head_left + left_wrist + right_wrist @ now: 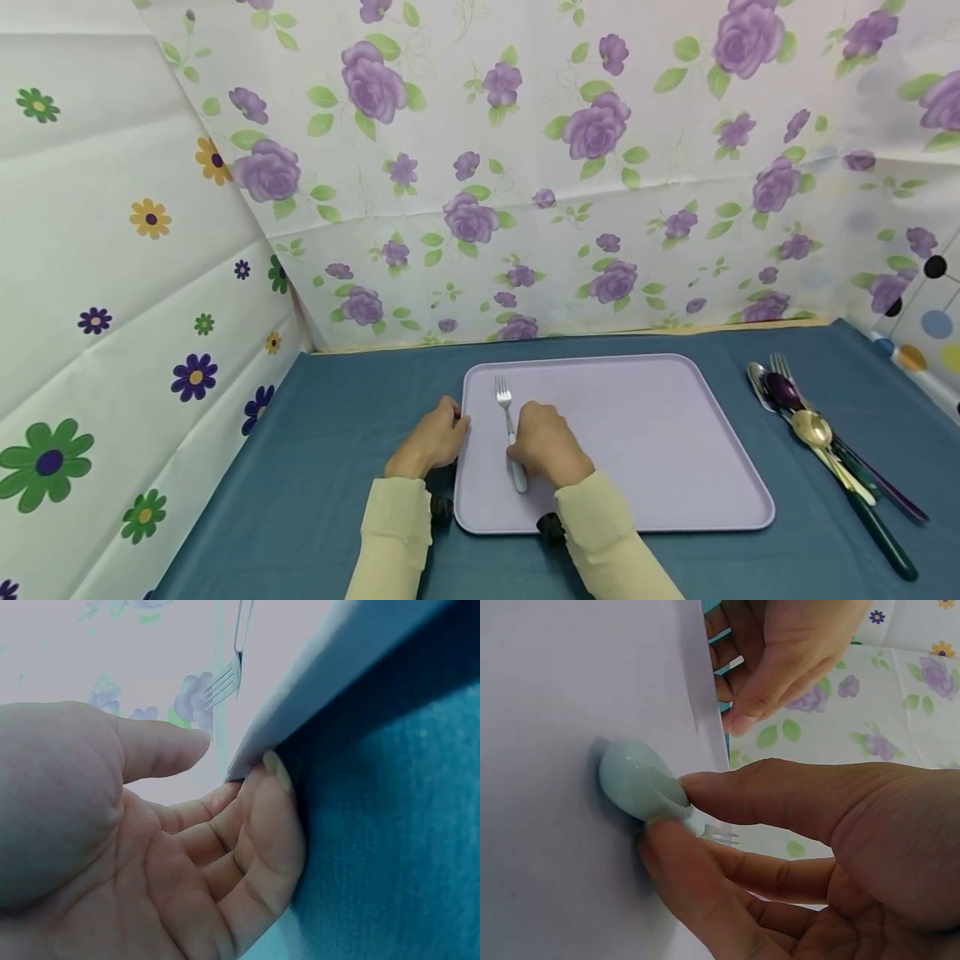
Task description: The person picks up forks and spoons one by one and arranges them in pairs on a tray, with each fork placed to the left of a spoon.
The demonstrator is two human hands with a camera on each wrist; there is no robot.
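Observation:
A fork (pixel 504 392) with metal tines and a pale handle lies near the left side of a pale lilac tray (pixel 637 442), tines toward the back. My right hand (pixel 549 443) pinches its handle between thumb and fingers. The right wrist view shows the rounded, pale blue-green handle end (pixel 634 780) close over the tray. At the tray's left rim rests my left hand (pixel 433 437). In the left wrist view its bent fingertips touch the tray's edge, while the thumb (pixel 169 748) stands apart from it.
Right of the tray lies a loose pile of cutlery: a gold spoon (pixel 812 428), a dark purple spoon (pixel 782 390), a silver spoon (pixel 759 385) and another fork (pixel 782 367). A blue cloth (pixel 360 400) covers the table. Flower-patterned sheets (pixel 465 167) hang behind and at the sides.

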